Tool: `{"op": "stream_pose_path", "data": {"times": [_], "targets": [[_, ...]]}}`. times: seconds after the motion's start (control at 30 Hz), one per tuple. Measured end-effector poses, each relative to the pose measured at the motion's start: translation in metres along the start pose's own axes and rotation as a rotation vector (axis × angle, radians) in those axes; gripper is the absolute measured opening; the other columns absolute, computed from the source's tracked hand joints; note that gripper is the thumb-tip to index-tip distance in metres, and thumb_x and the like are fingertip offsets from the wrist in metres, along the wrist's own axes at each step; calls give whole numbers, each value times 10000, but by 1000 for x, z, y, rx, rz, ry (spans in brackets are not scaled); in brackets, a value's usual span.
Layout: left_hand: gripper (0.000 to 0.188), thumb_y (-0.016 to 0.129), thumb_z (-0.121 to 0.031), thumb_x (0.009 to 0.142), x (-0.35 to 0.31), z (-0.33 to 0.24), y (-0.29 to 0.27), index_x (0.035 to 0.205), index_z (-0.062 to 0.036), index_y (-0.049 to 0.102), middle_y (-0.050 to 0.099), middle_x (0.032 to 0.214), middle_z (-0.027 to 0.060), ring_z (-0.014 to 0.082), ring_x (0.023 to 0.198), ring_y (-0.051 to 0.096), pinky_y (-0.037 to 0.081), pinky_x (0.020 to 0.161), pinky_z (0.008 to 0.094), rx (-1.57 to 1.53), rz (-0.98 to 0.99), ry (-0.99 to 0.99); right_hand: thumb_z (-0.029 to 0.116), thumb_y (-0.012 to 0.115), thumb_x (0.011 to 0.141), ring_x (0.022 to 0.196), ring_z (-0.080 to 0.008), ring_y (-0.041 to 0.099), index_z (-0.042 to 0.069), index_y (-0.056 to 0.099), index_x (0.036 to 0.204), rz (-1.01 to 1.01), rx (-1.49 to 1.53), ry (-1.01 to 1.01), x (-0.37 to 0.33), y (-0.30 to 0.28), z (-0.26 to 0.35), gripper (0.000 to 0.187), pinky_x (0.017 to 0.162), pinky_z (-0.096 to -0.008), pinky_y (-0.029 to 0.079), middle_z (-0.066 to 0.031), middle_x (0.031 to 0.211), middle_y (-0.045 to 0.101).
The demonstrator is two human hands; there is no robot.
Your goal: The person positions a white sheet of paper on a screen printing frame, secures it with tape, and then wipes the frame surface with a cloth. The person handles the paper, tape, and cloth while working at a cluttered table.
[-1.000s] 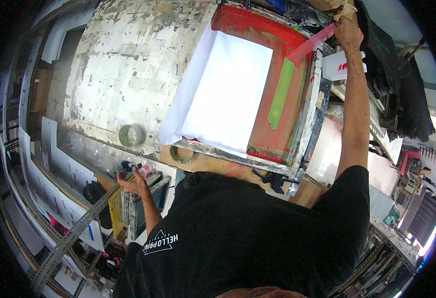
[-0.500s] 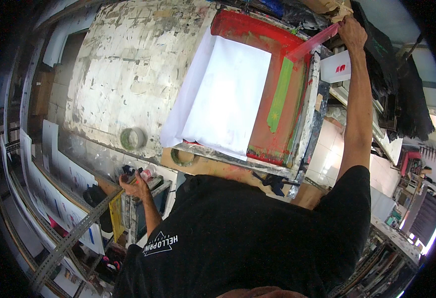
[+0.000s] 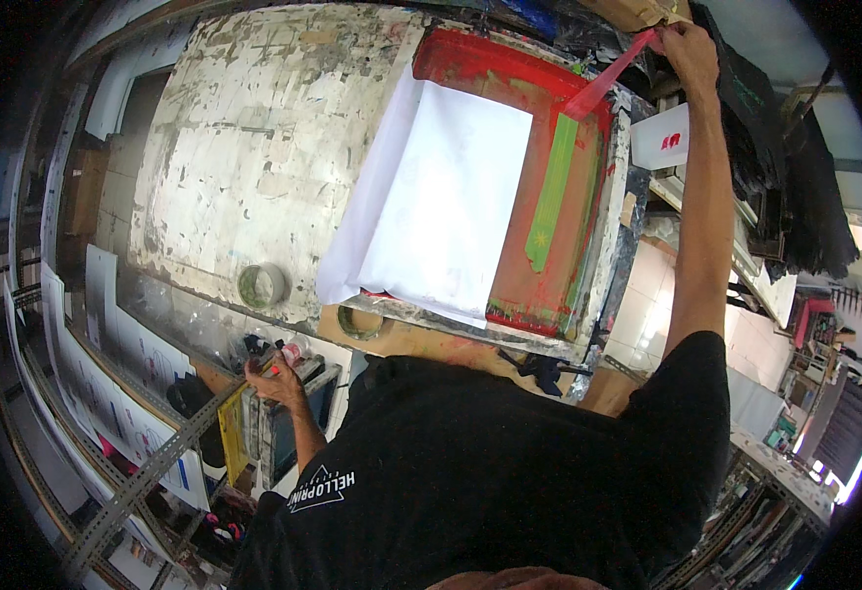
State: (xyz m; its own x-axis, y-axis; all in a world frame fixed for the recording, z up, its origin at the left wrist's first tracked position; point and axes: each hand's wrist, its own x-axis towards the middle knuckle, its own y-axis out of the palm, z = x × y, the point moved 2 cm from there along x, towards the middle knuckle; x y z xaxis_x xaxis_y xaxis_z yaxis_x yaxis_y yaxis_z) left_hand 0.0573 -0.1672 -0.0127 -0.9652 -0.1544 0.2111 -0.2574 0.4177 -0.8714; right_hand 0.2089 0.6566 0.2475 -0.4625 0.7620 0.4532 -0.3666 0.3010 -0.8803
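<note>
My right hand (image 3: 691, 61), reaching to the far right, is closed on the end of a translucent red-stained strip of tape (image 3: 608, 84). The strip stretches from my fingers down to the upper end of a green tape strip (image 3: 553, 197). That green strip lies on a screen-printing frame (image 3: 603, 258) whose mesh is smeared with red ink. White paper sheets (image 3: 451, 197) cover the frame's left part. At the lower left, my left hand (image 3: 276, 382) is half curled, thumb and fingers apart, with a small red-orange spot on it; I see nothing held. A clear cup-like object (image 3: 296, 349) sits beside it.
A worn, paint-marked white table (image 3: 244, 147) stretches left of the frame. One tape roll (image 3: 262, 285) stands on it, another (image 3: 360, 323) at the near edge. A white container (image 3: 661, 138) with red marks stands under my right forearm. A perforated metal bar (image 3: 151, 472) crosses the lower left.
My right hand has shifted slightly left with the strip, which now looks narrower and more twisted. My left hand has moved a little right and down, its fingers more curled.
</note>
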Motion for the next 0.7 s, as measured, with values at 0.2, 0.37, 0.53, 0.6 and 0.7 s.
{"op": "stream_pose_path", "data": {"times": [0.2,0.37,0.53,0.6,0.7], "targets": [[681,803,-290,769,-1,1,7,1293,-24,459,573,1164,165,337,1073,538,346,934,514,-89,17,3,291,705,836,756,-249,694,51,717,946,57,764,260,-41,27,13,264,647,-358,523,-132,821,709],[669,811,-291,761,4,-3,3,1272,-26,470,582,1144,159,334,1044,552,372,901,497,-80,5,24,242,681,843,757,-273,704,48,736,947,-101,611,176,-89,64,11,227,705,-354,524,-169,822,714],[663,816,-293,749,9,14,10,1256,-29,480,597,1112,152,344,1006,569,383,885,496,-87,-25,99,157,602,792,819,-349,674,149,729,1027,-138,174,-74,-140,61,36,267,729,-423,540,-154,960,690],[666,818,-285,744,8,12,8,1257,-27,480,599,1115,154,345,1008,569,385,883,495,-64,-32,97,171,627,808,827,-348,669,135,728,1032,-12,96,-134,-154,74,35,248,724,-431,533,-155,930,690],[669,813,-294,746,8,11,8,1262,-28,479,602,1119,155,346,1014,566,380,887,497,-36,-34,96,146,627,762,814,-360,660,144,715,1032,120,45,-208,-174,103,27,285,725,-452,536,-157,883,672]]}}
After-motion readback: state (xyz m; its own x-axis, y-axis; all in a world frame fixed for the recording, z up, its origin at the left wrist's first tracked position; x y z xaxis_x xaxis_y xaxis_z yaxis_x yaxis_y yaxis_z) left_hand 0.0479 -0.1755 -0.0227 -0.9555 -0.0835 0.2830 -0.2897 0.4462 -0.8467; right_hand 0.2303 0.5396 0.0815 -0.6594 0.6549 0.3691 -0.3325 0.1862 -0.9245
